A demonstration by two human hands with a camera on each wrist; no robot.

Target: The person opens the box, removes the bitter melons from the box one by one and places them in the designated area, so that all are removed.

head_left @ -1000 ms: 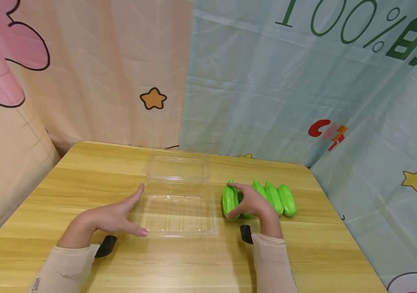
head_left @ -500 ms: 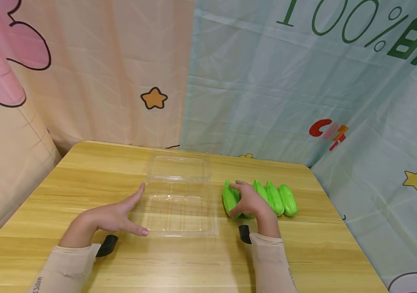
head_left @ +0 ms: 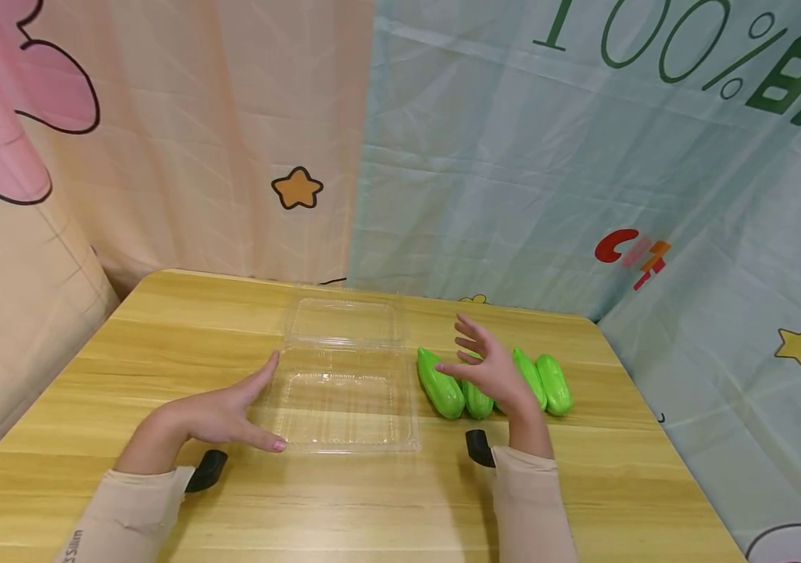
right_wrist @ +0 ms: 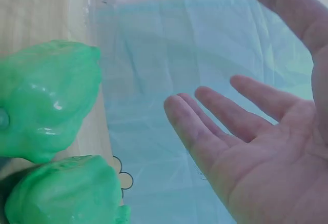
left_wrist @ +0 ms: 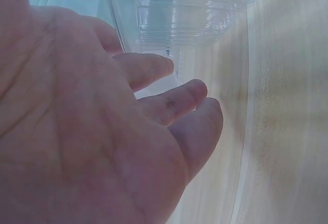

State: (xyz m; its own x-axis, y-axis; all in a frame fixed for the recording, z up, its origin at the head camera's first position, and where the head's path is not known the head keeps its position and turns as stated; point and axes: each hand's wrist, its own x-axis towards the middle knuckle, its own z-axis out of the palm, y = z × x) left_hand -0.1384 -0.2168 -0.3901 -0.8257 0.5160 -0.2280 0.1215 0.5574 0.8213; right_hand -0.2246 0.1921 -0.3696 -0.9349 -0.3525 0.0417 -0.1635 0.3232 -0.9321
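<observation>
A clear plastic clamshell box (head_left: pixel 344 451) lies unfolded on the table, its lid towards the back. My left hand (head_left: pixel 220 414) is spread at the box's left side, thumb and fingertips at its edge; whether they touch it I cannot tell. To the box's right several glossy green, long, pointed vegetable-like pieces lie in a row. The leftmost green piece (head_left: pixel 442 387) slants, its pointed end towards the back left. Over the middle of the row hovers my right hand (head_left: pixel 495 375), fingers extended and holding nothing, partly hiding the pieces beneath. Its palm (right_wrist: pixel 266 152) shows bare in the right wrist view.
The wooden table (head_left: pixel 372 516) reaches back to a printed fabric curtain (head_left: pixel 498 195), with another fabric side (head_left: pixel 745 352) at the right. A dark wrist mount (head_left: pixel 206 471) juts from the left sleeve, and a similar mount (head_left: pixel 479 448) from the right.
My right hand has let go of the leftmost green piece, then lifted and shifted right with its fingers spreading. That piece now slants further left. My left hand and the box look unmoved.
</observation>
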